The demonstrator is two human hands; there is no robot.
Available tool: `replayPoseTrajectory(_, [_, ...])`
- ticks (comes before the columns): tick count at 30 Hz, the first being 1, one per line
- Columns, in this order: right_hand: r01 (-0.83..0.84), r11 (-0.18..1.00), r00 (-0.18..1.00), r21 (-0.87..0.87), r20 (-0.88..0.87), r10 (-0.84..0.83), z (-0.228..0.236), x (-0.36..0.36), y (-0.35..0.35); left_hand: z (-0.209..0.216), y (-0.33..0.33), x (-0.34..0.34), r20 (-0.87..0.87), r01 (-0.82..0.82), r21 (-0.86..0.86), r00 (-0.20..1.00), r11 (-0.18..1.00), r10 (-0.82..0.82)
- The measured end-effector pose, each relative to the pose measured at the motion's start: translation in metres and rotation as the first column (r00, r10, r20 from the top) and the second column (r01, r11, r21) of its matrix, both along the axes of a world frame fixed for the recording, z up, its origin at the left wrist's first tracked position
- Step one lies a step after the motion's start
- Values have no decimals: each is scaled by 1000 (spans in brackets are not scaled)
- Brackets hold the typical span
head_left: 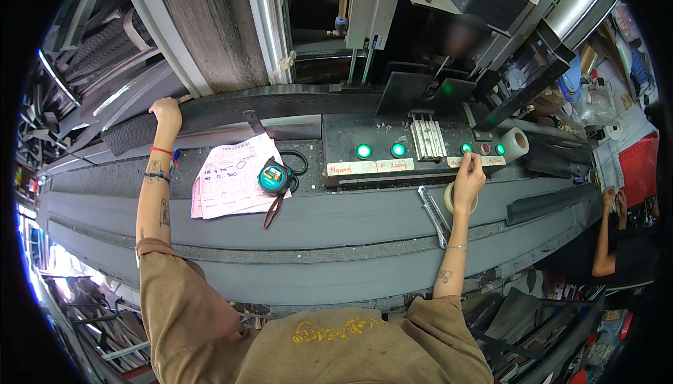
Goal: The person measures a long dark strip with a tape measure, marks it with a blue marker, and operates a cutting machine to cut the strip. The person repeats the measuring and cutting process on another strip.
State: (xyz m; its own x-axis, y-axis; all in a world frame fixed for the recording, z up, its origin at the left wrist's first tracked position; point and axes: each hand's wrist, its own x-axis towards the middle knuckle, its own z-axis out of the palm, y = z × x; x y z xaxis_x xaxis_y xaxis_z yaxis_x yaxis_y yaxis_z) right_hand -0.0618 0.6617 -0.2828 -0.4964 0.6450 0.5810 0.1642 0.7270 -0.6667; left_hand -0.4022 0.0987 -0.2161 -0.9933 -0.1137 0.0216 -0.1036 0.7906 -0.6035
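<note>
My left hand (167,112) is closed over the upper edge of a long dark textured strip (130,136), with the arm stretched out to the far left. On the right, my right hand (471,181) has its fingers drawn together, and a fingertip meets a lit green button (466,148) on a black control box (350,139). Beneath my right wrist lies a tape roll (448,195), partly covered. A box cutter (434,217) rests just left of it. Between my arms are pink and white paper sheets (224,188) and a teal and black tape measure (274,178) with a wrist cord.
More lit green buttons (363,151) and a stack of pale metal pieces (427,136) are on the box. A white roll (515,143) stands at its right end. Grey ridged bench (336,216) runs across. Another person's hands (614,200) are at far right, near a red sheet (638,167).
</note>
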Motion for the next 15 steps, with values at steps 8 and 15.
replayPoseTrajectory(8, [-10, 1000, 999, -18, -38, 10, -2, -1, 1, 0, 1, 0, -30, -11, 10, 999, 1000, 12])
replayPoseTrajectory(15, [5, 1000, 1000, -17, 14, -5, 0, 0, 0, -1, 1, 1, -24, 5, -17, 1000, 1000, -5])
